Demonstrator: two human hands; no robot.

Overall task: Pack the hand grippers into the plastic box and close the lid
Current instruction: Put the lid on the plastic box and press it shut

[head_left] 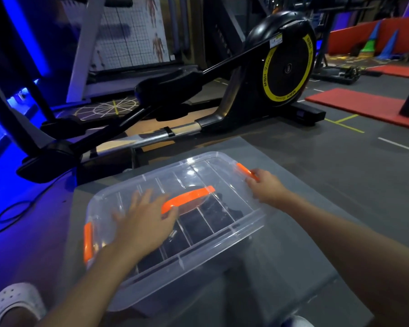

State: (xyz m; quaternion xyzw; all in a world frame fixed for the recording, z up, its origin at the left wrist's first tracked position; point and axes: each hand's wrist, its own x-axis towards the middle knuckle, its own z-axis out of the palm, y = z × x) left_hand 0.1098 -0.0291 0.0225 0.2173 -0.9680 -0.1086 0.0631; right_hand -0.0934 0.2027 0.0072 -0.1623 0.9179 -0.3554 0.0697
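Lid (pixel 198 171) is seen lying on the clear plastic box (pixel 198 263), which stands on a grey mat (pixel 293 256) before an elliptical trainer (pixel 283 60). The left hand (pixel 142 223) is laid flat on the lid with straight, spread fingers, just beside the orange handle (pixel 187 197). The right hand (pixel 265 185) is placed at the right latch (pixel 244 171). Its fingertips are blurred, so it cannot be told whether the latch is pinched or only touched. The hand grippers (pixel 213 215) are inside the box, seen only as dark shapes through the ribbed lid, and their number cannot be made out. A white shoe (pixel 14 300) is cut off at the lower left edge.
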